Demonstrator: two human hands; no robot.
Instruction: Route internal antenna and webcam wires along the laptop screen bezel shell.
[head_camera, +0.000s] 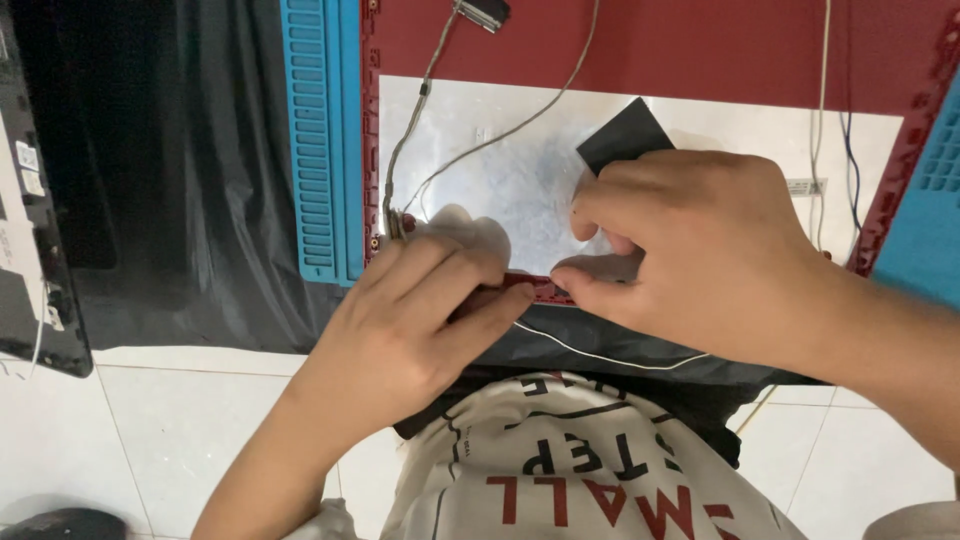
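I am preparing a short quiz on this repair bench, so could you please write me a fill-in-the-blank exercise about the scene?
1. The lid under both hands has a frame coloured ____.
2. The mat beneath the lid is coloured ____.
3. The black patch lies on the foil just above the ____ hand.
4. The left hand presses the lid's ____ edge, the one closest to the person.

Missing words: red; blue; right; near
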